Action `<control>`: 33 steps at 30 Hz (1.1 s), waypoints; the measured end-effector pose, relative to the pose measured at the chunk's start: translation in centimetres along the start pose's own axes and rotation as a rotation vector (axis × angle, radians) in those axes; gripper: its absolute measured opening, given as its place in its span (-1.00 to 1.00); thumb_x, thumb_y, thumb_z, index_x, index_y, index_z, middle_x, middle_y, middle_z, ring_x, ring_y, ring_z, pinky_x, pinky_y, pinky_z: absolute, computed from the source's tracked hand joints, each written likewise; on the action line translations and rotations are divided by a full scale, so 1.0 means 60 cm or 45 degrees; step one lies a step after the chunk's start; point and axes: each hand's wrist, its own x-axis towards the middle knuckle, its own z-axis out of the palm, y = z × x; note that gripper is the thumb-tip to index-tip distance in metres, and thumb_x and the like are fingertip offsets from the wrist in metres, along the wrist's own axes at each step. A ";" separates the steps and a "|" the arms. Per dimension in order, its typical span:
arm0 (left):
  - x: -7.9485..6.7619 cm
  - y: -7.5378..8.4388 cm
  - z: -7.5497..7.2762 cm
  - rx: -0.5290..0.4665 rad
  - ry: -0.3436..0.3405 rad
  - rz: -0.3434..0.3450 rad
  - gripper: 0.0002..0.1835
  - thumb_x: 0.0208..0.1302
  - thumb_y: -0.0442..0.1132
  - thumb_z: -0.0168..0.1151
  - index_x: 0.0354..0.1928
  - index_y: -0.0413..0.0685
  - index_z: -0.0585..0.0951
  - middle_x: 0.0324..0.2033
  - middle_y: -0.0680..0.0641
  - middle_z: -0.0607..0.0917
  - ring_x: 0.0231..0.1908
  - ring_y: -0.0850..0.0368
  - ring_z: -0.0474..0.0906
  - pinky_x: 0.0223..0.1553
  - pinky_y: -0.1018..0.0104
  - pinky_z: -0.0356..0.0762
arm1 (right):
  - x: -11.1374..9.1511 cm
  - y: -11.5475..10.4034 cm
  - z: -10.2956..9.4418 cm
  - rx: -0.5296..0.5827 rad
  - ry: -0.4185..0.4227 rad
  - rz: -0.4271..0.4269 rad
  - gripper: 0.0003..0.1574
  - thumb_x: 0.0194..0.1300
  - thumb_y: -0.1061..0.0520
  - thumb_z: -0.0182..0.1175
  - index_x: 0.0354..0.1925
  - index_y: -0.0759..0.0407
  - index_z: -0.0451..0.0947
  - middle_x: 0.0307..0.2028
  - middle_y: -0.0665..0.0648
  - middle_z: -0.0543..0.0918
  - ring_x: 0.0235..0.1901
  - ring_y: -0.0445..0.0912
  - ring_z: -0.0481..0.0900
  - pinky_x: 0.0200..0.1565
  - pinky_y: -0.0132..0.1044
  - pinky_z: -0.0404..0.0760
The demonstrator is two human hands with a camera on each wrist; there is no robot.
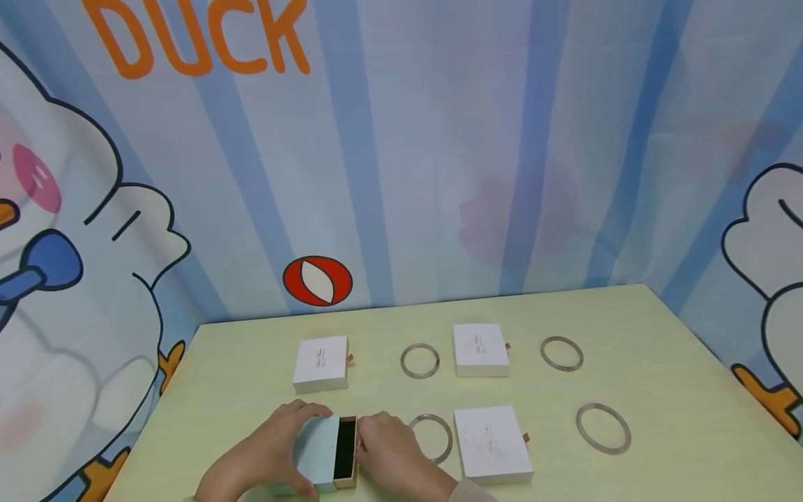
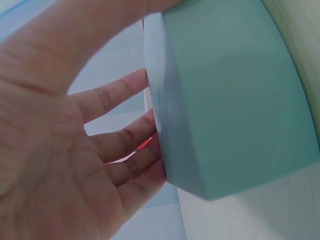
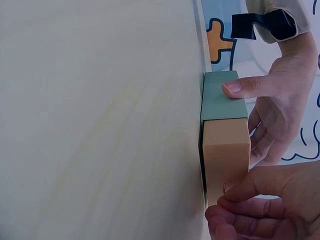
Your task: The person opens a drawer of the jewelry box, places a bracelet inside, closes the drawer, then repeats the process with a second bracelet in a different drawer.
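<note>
A light blue-green drawer box (image 1: 316,446) lies near the front of the table, its tan inner drawer (image 3: 227,142) partly slid out to the right. The strip of drawer interior (image 1: 346,450) that shows is black. Around the outer sleeve (image 3: 220,95) my left hand (image 1: 266,446) grips, thumb on the near side and fingers on the far side. My right hand (image 1: 395,450) pinches a small ribbon tab (image 3: 224,188) at the drawer's front. Just beyond the right hand lies a translucent greyish bangle (image 1: 449,439), partly hidden by it.
Three white boxes, at back left (image 1: 321,362), back middle (image 1: 480,348) and front middle (image 1: 492,443), have small orange-brown tabs. More bangles lie among them: one at back middle (image 1: 403,361), two at right, far (image 1: 562,339) and near (image 1: 628,436). A printed curtain (image 1: 433,153) hangs behind the table.
</note>
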 end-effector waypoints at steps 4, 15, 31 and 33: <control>0.000 0.000 -0.001 0.003 0.003 0.025 0.05 -0.49 0.04 0.79 0.22 0.05 0.50 0.04 -0.03 0.51 0.02 -0.07 0.36 0.05 -0.19 0.46 | -0.001 0.001 -0.001 -0.016 -0.013 0.019 -0.56 0.18 0.26 0.30 -0.70 0.02 0.35 -0.71 -0.10 0.36 -0.69 -0.24 0.28 -0.68 -0.37 0.30; 0.003 0.001 0.000 0.024 0.013 0.053 0.05 -0.51 0.06 0.79 0.21 0.04 0.50 0.05 -0.05 0.51 0.01 -0.07 0.37 0.05 -0.18 0.44 | -0.004 0.006 -0.006 -0.047 -0.017 0.032 -0.57 0.15 0.28 0.31 -0.69 0.05 0.33 -0.71 -0.07 0.36 -0.69 -0.22 0.30 -0.68 -0.35 0.32; 0.003 -0.001 0.000 0.017 0.011 0.030 0.06 -0.54 0.04 0.80 0.20 0.03 0.51 0.05 -0.04 0.52 0.01 -0.07 0.37 0.06 -0.19 0.44 | -0.003 0.008 -0.006 -0.025 -0.042 0.054 -0.57 0.16 0.29 0.30 -0.69 0.05 0.33 -0.71 -0.07 0.36 -0.70 -0.22 0.30 -0.67 -0.36 0.31; 0.003 -0.001 0.001 0.020 0.015 0.034 0.07 -0.55 0.03 0.80 0.20 0.02 0.50 0.04 -0.04 0.52 0.01 -0.06 0.37 0.06 -0.18 0.44 | -0.003 0.008 -0.006 -0.025 -0.040 0.054 -0.58 0.15 0.29 0.30 -0.69 0.05 0.34 -0.71 -0.07 0.36 -0.70 -0.22 0.30 -0.67 -0.36 0.31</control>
